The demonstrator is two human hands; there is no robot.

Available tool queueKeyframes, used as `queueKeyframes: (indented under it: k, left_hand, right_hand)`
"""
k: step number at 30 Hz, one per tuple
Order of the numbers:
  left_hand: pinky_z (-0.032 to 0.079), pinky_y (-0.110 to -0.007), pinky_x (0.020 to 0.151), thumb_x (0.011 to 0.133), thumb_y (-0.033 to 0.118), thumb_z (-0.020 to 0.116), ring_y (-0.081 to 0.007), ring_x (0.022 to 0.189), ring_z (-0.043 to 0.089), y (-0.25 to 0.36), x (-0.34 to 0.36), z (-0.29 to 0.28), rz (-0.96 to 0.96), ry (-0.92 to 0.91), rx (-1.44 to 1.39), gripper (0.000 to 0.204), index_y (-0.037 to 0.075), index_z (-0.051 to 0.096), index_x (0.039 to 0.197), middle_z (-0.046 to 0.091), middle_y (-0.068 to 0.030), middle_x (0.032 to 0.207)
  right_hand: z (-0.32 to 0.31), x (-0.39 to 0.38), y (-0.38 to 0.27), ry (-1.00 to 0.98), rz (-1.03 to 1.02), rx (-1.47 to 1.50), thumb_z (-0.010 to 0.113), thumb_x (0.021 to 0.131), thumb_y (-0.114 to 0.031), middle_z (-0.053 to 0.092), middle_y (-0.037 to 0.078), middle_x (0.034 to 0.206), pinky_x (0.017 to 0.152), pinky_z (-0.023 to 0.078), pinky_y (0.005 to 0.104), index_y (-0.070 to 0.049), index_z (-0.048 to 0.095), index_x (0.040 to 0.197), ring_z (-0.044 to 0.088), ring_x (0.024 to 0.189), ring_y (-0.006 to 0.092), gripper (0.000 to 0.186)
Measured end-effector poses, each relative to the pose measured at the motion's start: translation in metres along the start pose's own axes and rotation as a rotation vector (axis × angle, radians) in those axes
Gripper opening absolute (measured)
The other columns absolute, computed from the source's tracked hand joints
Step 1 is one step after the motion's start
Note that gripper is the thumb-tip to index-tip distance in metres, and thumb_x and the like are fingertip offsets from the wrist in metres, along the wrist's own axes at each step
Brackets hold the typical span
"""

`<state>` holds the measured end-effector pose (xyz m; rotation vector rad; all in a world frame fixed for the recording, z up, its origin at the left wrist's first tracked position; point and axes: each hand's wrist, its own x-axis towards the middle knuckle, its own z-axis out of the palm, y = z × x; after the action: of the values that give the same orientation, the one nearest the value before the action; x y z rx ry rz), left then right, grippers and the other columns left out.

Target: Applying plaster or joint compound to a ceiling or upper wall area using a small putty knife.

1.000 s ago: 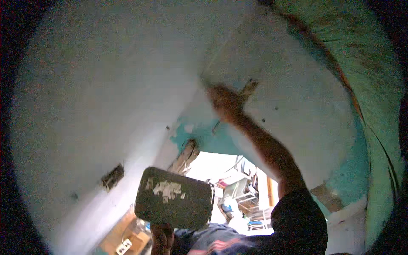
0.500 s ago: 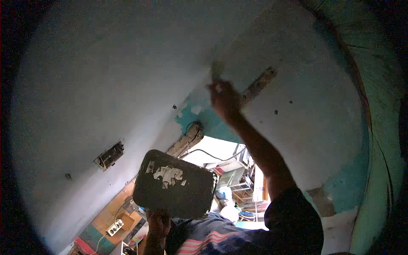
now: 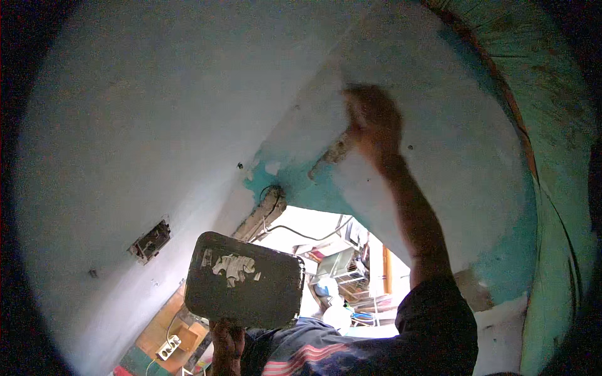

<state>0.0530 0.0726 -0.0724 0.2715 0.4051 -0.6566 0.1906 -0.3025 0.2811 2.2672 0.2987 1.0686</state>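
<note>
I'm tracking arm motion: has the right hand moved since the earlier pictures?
Yes, up and rightward: the right hand has shifted from the lower part of the rough wall groove to its upper end.

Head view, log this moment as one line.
left hand: holding dark board | right hand: before pale wall, blurred, grip unclear | also visible: white power strip

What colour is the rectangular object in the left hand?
The rectangular object is dark greyish with whitish patches, seen in the head view.
</note>
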Motion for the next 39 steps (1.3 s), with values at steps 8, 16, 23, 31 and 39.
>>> queueKeyframes:
  k: [8,16,23,31,39]
  left_hand:
    - [0.059,-0.033,0.076,0.073,-0.007,0.057,-0.0252,0.096,0.066,-0.007,0.032,-0.008,-0.072,-0.034,0.104,0.057,0.005,0.052,0.129,0.062,-0.0104,0.115]
    - [0.057,-0.039,0.088,0.071,-0.007,0.058,-0.0292,0.11,0.061,-0.011,0.034,-0.027,0.145,-0.187,0.624,0.066,0.003,0.047,0.135,0.059,-0.0126,0.122]
    - [0.057,-0.034,0.077,0.073,-0.004,0.06,-0.0263,0.099,0.063,-0.013,0.004,0.014,-0.028,0.056,0.04,0.054,0.005,0.053,0.126,0.062,-0.0092,0.114]
    - [0.055,-0.035,0.08,0.077,0.001,0.062,-0.0224,0.094,0.063,-0.02,0.017,-0.03,-0.052,0.094,0.008,0.042,0.005,0.058,0.119,0.063,-0.0059,0.104]
    - [0.054,-0.037,0.084,0.08,0.001,0.06,-0.0237,0.099,0.063,-0.019,0.032,-0.05,-0.037,-0.051,0.063,0.044,0.0,0.055,0.123,0.063,-0.0097,0.11]
  right_hand:
    - [0.033,-0.059,-0.015,-0.248,0.084,-0.479,0.068,0.08,-0.012,0.064,0.011,0.112,0.086,0.054,0.0413,-0.013,0.071,0.106,0.061,0.104,0.0287,0.026]
    - [0.123,-0.151,-0.124,-0.331,0.154,0.126,0.066,0.087,-0.018,0.064,0.014,0.105,0.076,0.056,0.0421,-0.008,0.068,0.105,0.064,0.095,0.0306,0.021]
    - [0.094,-0.08,-0.036,-0.411,0.229,0.235,0.065,0.09,-0.024,0.069,0.016,0.104,0.084,0.052,0.0457,-0.006,0.068,0.104,0.066,0.093,0.0336,0.023]
    - [-0.027,0.047,0.064,0.083,0.129,-0.227,0.063,0.092,-0.019,0.07,0.012,0.102,0.078,0.056,0.0385,-0.01,0.071,0.103,0.069,0.094,0.0287,0.017]
    - [0.076,-0.053,-0.063,-0.361,0.254,-0.14,0.067,0.086,-0.019,0.065,0.014,0.105,0.08,0.054,0.0463,-0.01,0.068,0.108,0.064,0.093,0.032,0.024]
